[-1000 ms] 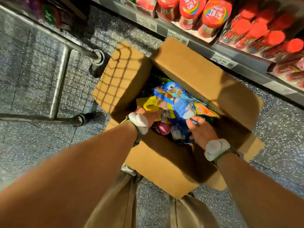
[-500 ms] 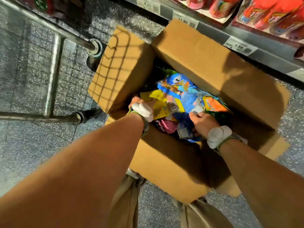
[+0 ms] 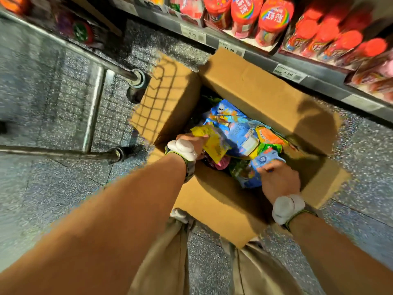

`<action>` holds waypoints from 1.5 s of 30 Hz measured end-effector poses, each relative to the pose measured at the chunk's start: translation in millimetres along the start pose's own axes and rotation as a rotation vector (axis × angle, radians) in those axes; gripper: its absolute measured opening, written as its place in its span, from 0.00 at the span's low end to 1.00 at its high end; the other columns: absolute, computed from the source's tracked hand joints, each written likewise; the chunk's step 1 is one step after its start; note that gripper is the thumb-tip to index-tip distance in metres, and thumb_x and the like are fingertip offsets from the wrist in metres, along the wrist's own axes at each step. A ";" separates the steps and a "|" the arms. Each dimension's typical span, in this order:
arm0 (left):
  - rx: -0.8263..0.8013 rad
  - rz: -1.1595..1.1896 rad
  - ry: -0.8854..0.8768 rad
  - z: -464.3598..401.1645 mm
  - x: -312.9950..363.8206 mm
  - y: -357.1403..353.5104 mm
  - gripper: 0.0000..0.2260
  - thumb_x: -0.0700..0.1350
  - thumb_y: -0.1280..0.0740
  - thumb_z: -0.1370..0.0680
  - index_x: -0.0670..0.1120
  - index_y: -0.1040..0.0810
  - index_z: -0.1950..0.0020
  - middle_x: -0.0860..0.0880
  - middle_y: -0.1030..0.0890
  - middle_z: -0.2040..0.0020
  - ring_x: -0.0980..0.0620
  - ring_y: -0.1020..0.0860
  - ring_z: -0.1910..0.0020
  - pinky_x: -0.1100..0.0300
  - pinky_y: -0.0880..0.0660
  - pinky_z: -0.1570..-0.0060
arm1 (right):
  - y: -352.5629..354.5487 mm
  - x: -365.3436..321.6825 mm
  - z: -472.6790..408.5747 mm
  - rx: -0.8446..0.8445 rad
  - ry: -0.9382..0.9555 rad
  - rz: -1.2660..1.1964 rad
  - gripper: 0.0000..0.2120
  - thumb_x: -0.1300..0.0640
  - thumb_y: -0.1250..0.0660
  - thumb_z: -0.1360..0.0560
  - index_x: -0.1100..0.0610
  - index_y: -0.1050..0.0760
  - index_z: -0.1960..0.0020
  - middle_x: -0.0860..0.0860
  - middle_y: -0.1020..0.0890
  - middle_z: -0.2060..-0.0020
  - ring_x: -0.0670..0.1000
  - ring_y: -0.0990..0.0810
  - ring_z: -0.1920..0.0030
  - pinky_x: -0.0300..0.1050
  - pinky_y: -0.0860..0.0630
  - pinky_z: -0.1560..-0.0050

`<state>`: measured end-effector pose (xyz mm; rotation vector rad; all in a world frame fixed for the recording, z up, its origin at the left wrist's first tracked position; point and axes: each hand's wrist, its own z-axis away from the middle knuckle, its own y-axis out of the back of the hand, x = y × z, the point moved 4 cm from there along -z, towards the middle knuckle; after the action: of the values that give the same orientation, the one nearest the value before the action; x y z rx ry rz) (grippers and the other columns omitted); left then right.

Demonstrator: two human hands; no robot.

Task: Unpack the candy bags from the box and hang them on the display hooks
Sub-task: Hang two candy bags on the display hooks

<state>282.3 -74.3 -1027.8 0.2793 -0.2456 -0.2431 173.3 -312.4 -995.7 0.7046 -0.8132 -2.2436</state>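
1. I see a speckled grey floor (image 3: 53, 188), partly tiled in a small grid.
2. A metal cart frame (image 3: 93, 107) stands at left, its tubes ending in dark caps.
3. A grey shelf (image 3: 319, 79) runs along the top right, carrying price tags (image 3: 290, 73).
4. Red-lidded jars (image 3: 274, 18) and red packets line the shelf, blurred.
5. Warm light falls from above, casting a grid shadow.
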 end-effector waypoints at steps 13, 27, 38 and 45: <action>-0.222 0.249 -0.075 163.7 3.2 15.5 0.10 0.38 0.31 0.23 0.30 0.21 0.49 0.36 0.17 0.58 0.39 0.17 0.57 0.45 0.18 0.54 | 108.5 -73.0 100.7 0.046 0.314 -0.105 0.12 0.51 0.34 0.24 0.56 0.14 0.52 0.61 0.15 0.58 0.65 0.17 0.59 0.54 0.21 0.59; -0.227 0.459 0.044 279.1 37.8 26.8 0.08 0.39 0.26 0.26 0.39 0.21 0.51 0.41 0.21 0.51 0.45 0.22 0.53 0.60 0.21 0.68 | 218.6 -106.7 206.8 0.012 0.538 0.355 0.28 0.31 0.38 0.26 0.46 0.22 0.35 0.47 0.16 0.43 0.51 0.20 0.40 0.46 0.23 0.48; -0.383 0.424 -0.005 396.0 77.2 43.2 0.06 0.36 0.31 0.23 0.38 0.24 0.59 0.44 0.22 0.70 0.50 0.23 0.72 0.62 0.21 0.69 | 277.7 -114.3 272.4 0.265 0.380 0.054 0.07 0.54 0.34 0.24 0.54 0.20 0.57 0.52 0.16 0.61 0.59 0.17 0.59 0.51 0.21 0.66; -0.508 0.317 -0.187 462.3 95.6 60.1 0.09 0.44 0.32 0.21 0.40 0.22 0.59 0.46 0.24 0.69 0.49 0.24 0.72 0.58 0.26 0.70 | 322.3 -122.9 310.4 0.295 0.334 -0.093 0.11 0.51 0.34 0.23 0.56 0.22 0.60 0.57 0.18 0.67 0.63 0.20 0.66 0.50 0.25 0.68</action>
<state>259.0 -155.3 -559.4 -0.2867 -0.3978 -0.0115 172.4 -308.2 -531.7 1.2405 -0.9648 -2.0244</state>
